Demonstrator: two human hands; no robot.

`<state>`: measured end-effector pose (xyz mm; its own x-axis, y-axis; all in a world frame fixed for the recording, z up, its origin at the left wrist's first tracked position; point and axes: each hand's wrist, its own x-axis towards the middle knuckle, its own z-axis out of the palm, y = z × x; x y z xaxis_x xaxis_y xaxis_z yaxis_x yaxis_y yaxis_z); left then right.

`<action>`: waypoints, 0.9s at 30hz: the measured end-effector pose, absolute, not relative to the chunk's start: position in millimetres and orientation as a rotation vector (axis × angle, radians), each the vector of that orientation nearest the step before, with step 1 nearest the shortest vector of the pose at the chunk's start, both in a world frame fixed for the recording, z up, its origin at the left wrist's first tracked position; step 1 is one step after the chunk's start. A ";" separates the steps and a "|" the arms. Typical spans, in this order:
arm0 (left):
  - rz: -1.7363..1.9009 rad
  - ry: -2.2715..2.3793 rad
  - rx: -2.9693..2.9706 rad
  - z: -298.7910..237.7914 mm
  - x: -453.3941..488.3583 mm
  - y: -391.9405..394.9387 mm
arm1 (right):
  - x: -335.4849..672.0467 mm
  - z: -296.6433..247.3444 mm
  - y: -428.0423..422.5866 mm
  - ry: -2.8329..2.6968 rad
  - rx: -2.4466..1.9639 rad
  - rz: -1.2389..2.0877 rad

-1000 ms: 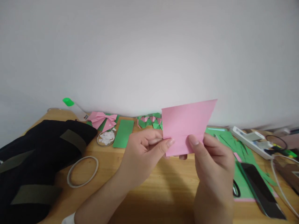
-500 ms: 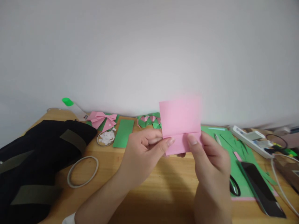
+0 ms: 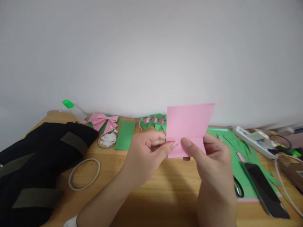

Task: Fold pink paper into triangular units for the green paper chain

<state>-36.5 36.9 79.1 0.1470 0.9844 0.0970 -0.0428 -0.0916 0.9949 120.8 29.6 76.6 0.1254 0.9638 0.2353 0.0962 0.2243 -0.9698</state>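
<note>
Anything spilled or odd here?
Minor spill: white scraps sit in the round dish, but one lies at its far edge and another seems on the pink bow, apart from the rest. The pink paper held by the left hand and right hand shows no visible tear.

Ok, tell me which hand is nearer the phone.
Right. The right hand is left of the phone; the left hand is farther left of it.

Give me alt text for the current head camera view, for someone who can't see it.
A left hand and a right hand hold creased pink paper above a wooden table. Black fabric lies to the left; a dark phone lies partly on green paper to the right.
</note>
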 end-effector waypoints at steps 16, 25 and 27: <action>1.112 0.936 1.226 80.4 -41.6 41.5 | 120.0 76.7 32.2 -1.206 -1.054 1.049; 1.345 1.208 1.486 78.9 -38.1 40.6 | 111.9 72.5 34.5 -1.157 -1.099 0.998; 1.364 1.241 1.572 78.8 -37.0 40.2 | 108.1 70.5 35.5 -1.127 -1.124 1.018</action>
